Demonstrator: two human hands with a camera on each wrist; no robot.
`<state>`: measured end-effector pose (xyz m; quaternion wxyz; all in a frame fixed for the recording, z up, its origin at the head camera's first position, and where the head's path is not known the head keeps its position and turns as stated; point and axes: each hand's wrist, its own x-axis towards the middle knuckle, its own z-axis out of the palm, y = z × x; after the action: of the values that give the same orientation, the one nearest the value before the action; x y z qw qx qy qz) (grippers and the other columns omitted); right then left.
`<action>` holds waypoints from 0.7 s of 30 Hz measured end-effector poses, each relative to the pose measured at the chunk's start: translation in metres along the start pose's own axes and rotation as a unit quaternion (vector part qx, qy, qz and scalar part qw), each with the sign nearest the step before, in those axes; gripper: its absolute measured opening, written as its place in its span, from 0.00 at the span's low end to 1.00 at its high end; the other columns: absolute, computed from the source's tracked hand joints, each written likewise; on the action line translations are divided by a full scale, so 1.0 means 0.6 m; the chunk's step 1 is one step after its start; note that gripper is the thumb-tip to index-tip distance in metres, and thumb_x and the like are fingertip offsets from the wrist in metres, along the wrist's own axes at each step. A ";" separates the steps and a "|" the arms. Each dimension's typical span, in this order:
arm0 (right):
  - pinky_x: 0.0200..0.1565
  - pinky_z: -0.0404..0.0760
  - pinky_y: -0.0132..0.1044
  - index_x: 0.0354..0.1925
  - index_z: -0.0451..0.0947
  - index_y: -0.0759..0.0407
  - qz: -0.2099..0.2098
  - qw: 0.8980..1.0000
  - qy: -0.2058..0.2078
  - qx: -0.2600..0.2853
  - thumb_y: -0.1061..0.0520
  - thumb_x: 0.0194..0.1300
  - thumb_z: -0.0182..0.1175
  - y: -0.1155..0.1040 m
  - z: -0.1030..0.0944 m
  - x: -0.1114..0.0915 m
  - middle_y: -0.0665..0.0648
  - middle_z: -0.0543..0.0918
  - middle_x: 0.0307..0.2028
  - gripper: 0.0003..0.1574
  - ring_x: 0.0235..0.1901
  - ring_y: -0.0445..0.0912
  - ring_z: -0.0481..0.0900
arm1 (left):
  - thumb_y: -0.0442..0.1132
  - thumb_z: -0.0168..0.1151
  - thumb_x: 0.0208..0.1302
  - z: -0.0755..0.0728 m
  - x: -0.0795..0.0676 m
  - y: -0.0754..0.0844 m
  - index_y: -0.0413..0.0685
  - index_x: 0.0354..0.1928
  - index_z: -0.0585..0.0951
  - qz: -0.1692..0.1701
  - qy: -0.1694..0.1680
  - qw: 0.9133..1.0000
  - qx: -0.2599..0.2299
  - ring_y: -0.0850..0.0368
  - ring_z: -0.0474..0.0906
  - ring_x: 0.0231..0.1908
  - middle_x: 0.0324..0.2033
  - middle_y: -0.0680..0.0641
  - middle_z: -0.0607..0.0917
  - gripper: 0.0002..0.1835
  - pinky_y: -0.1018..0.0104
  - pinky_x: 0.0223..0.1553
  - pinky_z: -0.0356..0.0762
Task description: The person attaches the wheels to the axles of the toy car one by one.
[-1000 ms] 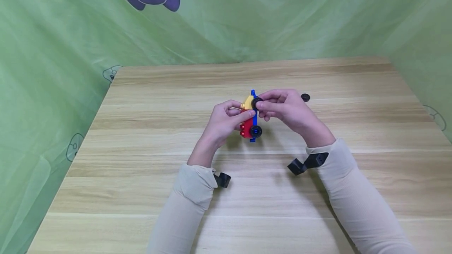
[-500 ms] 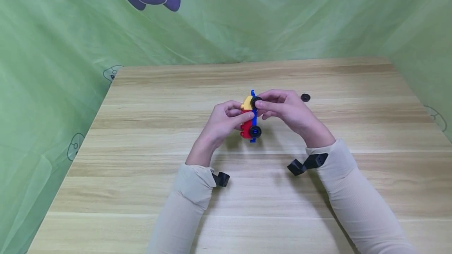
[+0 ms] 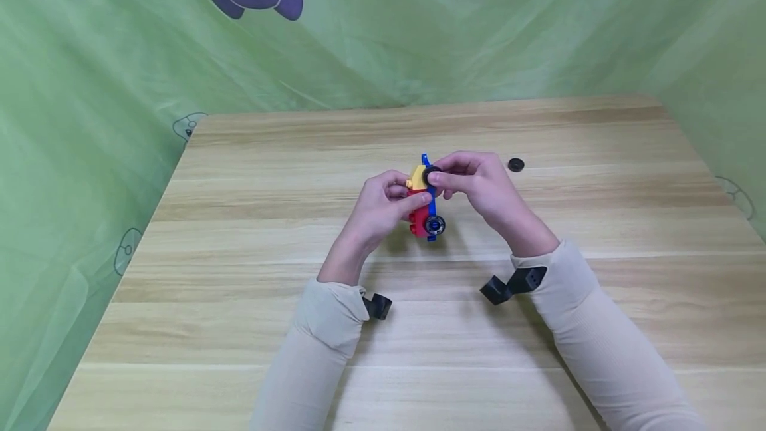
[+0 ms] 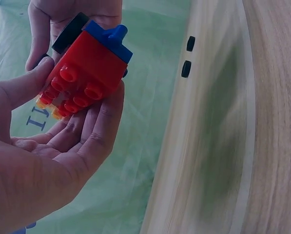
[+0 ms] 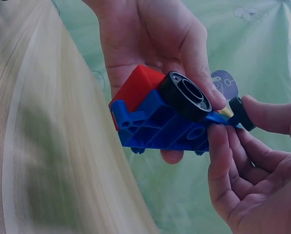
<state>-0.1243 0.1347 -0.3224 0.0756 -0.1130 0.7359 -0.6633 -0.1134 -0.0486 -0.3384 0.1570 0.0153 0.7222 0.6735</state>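
Observation:
A toy car of building blocks, red and yellow on a blue base, is held up above the table. My left hand grips it by the sides, thumb across the red block, whose studs face the palm. One black wheel sits on the base at the red end. At the yellow end, my right hand pinches a second black wheel against the base's side, with thumb on its outer face and fingers along the blue underside. The car's far side is mostly hidden in the head view.
Two loose black wheels lie on the wooden table; in the head view they show as one dark wheel shape right of the right hand. A green printed curtain hangs behind the table and at both sides.
The car has turned slightly, so the wheel at the red end shows more of its face. My right hand has shifted a little left, still pinching the other wheel.

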 end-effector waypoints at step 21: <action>0.30 0.77 0.30 0.41 0.82 0.74 -0.011 0.997 0.045 -0.060 0.65 0.64 0.67 0.007 0.010 0.002 0.39 0.85 0.26 0.11 0.25 0.43 0.77 | 0.33 0.68 0.65 0.003 0.000 -0.004 0.35 0.52 0.78 0.010 -0.011 1.000 0.017 0.58 0.84 0.34 0.43 0.37 0.88 0.16 0.67 0.37 0.85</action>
<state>-0.1240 0.1293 -0.3274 0.0281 -0.0949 0.7759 -0.6230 -0.1124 -0.0470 -0.3406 0.1580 0.0329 0.7315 0.6624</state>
